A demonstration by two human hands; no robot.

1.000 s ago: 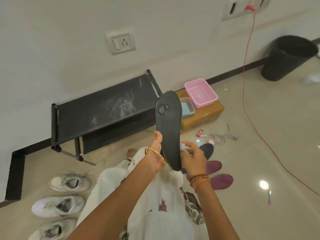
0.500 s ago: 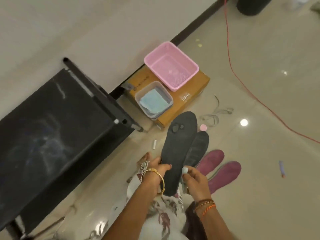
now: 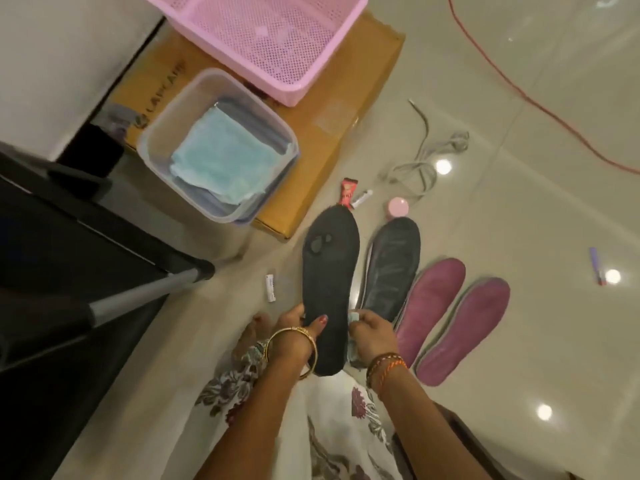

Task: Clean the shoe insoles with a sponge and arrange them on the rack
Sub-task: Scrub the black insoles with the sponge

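Observation:
My left hand (image 3: 298, 336) grips a black insole (image 3: 329, 271) near its heel, holding it lengthwise over the floor, toe end pointing away. My right hand (image 3: 370, 332) sits at the insole's right edge, its fingers curled around a small pale blue sponge (image 3: 354, 351). A second black insole (image 3: 393, 268) lies on the floor just right of the held one. Two maroon insoles (image 3: 433, 303) (image 3: 467, 327) lie side by side further right. The black rack (image 3: 69, 244) fills the left side.
A cardboard box (image 3: 332, 140) by the wall carries a pink basket (image 3: 277, 36) and a clear tub (image 3: 166, 133) with a blue cloth (image 3: 225, 157). Small items, grey laces (image 3: 422, 157) and a red cable (image 3: 519, 95) lie on the tiled floor.
The view has tilted down and closer to the floor. The held insole has come down from upright at chest height to low over the floor, beside the other black insole. Both hands keep their hold.

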